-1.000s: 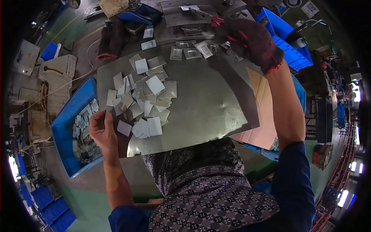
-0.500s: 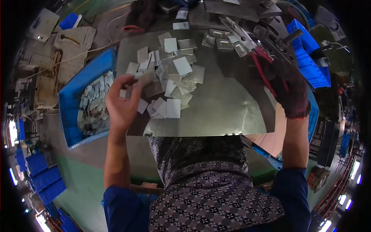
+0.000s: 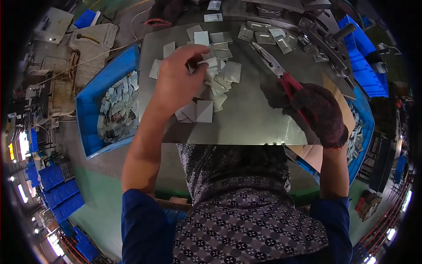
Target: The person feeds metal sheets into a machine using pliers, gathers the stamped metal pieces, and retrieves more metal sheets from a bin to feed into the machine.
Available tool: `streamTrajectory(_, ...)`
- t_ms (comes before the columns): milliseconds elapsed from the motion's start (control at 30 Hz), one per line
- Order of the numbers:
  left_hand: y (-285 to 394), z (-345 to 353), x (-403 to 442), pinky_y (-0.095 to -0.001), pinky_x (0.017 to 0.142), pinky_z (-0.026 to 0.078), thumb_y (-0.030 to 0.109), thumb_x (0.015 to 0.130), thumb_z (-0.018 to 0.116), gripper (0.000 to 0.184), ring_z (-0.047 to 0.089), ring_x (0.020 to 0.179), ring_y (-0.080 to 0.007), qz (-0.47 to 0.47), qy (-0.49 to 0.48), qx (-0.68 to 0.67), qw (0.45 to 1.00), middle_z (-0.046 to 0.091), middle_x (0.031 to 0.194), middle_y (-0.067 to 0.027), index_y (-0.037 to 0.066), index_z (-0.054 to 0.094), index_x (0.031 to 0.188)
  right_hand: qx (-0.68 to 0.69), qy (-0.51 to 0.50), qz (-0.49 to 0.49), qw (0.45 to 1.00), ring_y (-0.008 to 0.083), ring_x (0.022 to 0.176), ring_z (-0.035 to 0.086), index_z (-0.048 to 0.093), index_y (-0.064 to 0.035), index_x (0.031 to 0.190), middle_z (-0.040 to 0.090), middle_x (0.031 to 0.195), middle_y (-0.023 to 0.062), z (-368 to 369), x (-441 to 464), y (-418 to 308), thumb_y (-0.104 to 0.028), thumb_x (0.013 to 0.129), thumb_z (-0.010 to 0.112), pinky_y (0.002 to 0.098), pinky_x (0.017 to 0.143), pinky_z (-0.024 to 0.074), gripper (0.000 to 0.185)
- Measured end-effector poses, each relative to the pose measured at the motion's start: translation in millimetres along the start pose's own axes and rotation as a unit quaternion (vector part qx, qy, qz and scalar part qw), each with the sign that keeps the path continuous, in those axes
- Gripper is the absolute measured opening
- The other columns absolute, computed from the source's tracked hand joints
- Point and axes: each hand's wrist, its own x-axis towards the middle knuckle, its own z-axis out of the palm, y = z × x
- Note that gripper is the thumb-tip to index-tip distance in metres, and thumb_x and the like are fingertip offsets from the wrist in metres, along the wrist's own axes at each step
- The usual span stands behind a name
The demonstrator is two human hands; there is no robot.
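Observation:
My bare left hand is over the loose pile of flat metal pieces, its thumb and fingers pinched on a small metal piece. In a dark glove with a red cuff, my right hand is wrapped round the red handles of a pair of pliers. The pliers' jaws point up and to the left over the metal sheet, and nothing shows between them. Several formed metal pieces lie at the sheet's far edge, beyond the pliers.
A blue bin full of metal pieces stands left of the sheet. Another blue bin with pieces and cardboard is at the right. Metal tooling and a blue crate are at the back right. A dark glove lies at the back.
My left hand has moved right and away from me, from beside the left bin to over the pile, and closed on a piece. My right hand has come back towards me with the pliers.

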Motion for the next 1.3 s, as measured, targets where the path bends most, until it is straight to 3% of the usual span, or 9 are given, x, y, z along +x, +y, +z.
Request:
streamTrajectory(100, -4, -17, -8, -0.0206, 0.064, 0.045, 0.002, 0.086, 0.065, 0.023, 0.056, 0.072, -0.0052, -0.17, 0.031, -0.23, 0.958, 0.064, 0.082, -0.0009, 0.0, 0.062, 0.108, -0.395, -0.021, -0.105, 0.912, 0.0238, 0.097, 0.065, 0.057, 0.0085, 0.117, 0.066, 0.105, 0.0137, -8, -5, 11, -0.012, 0.09, 0.063, 0.0342, 0.085, 0.0539, 0.034)
streamTrajectory(367, -19, -35, -10, -0.0204, 0.063, 0.044, 0.006, 0.085, 0.068, 0.018, 0.056, 0.074, -0.0052, -0.181, 0.023, -0.367, 0.912, 0.064, 0.084, -0.0013, 0.0, 0.062, 0.101, 0.055, -0.178, 0.083, 0.979, 0.019, 0.103, 0.061, 0.05, 0.0056, 0.13, 0.063, 0.112, 0.0119, 45, 0, 0, -0.009, 0.092, 0.06, 0.0325, 0.091, 0.0499, 0.042)
streamTrajectory(633, -14, -34, -7, -0.0216, 0.063, 0.045, 0.007, 0.086, 0.068, 0.018, 0.056, 0.074, -0.0052, -0.166, -0.077, -0.348, 0.919, 0.065, 0.084, -0.0029, 0.0, 0.062, 0.1, -0.105, -0.2, 0.058, 0.972, 0.0124, 0.089, 0.061, 0.059, 0.0042, 0.12, 0.066, 0.101, 0.0081, 59, 2, -4, -0.016, 0.09, 0.063, 0.0257, 0.076, 0.0503, 0.037)
streamTrajectory(867, -48, -29, -29, -0.0197, 0.064, 0.045, 0.01, 0.088, 0.067, 0.015, 0.057, 0.071, -0.0055, -0.129, 0.188, -0.21, 0.951, 0.066, 0.083, -0.002, 0.0, 0.063, 0.098, -0.167, -0.096, 0.007, 0.981, 0.0087, 0.071, 0.06, 0.063, -0.001, 0.116, 0.068, 0.094, 0.0047, 52, 0, -35, -0.024, 0.091, 0.062, 0.0234, 0.059, 0.0478, 0.034)
streamTrajectory(1000, -71, -26, -55, -0.0195, 0.065, 0.045, 0.01, 0.088, 0.068, 0.014, 0.056, 0.072, -0.0048, -0.126, 0.25, -0.173, 0.944, 0.065, 0.082, -0.0009, 0.0, 0.064, 0.097, -0.647, -0.002, -0.551, 0.527, 0.0057, 0.066, 0.058, 0.065, -0.0057, 0.113, 0.069, 0.093, 0.0014, -14, 58, -58, -0.028, 0.091, 0.063, 0.0226, 0.053, 0.0444, 0.031)
streamTrajectory(1100, -74, -23, -56, -0.0199, 0.064, 0.044, 0.009, 0.087, 0.069, 0.014, 0.055, 0.071, -0.0045, -0.113, 0.281, -0.168, 0.938, 0.064, 0.082, -0.0006, 0.0, 0.064, 0.096, -0.445, 0.096, -0.232, 0.86, 0.0068, 0.063, 0.057, 0.063, -0.0042, 0.114, 0.068, 0.096, 0.0046, 33, 58, -107, -0.012, 0.089, 0.059, 0.0213, 0.052, 0.0431, 0.026)
streamTrajectory(1200, -78, -23, -58, -0.0195, 0.062, 0.043, 0.009, 0.086, 0.069, 0.014, 0.052, 0.068, -0.0036, -0.118, 0.27, -0.143, 0.945, 0.063, 0.08, 0.0003, 0.0, 0.064, 0.095, -0.66, 0.049, -0.593, 0.458, 0.0077, 0.065, 0.059, 0.061, -0.0049, 0.119, 0.068, 0.1, 0.0062, -23, 93, -106, 0.004, 0.085, 0.057, 0.0188, 0.055, 0.0435, 0.035)
streamTrajectory(1233, -79, -22, -59, -0.019, 0.062, 0.042, 0.009, 0.086, 0.07, 0.014, 0.051, 0.067, -0.0033, -0.126, 0.261, -0.136, 0.947, 0.063, 0.08, 0.0007, 0.0, 0.064, 0.094, -0.556, 0.074, -0.405, 0.722, 0.0057, 0.06, 0.056, 0.063, -0.0065, 0.116, 0.068, 0.093, 0.0046, -10, 78, -109, -0.009, 0.09, 0.057, 0.0194, 0.051, 0.0427, 0.027)
streamTrajectory(1300, -79, -21, -59, -0.0185, 0.062, 0.041, 0.01, 0.086, 0.07, 0.014, 0.05, 0.067, -0.0029, -0.138, 0.262, -0.155, 0.942, 0.062, 0.079, 0.0012, 0.0, 0.064, 0.094, -0.395, 0.088, -0.167, 0.899, 0.0037, 0.055, 0.054, 0.066, -0.0081, 0.113, 0.068, 0.086, 0.003, 2, 55, -107, -0.022, 0.094, 0.057, 0.0201, 0.048, 0.0418, 0.025)
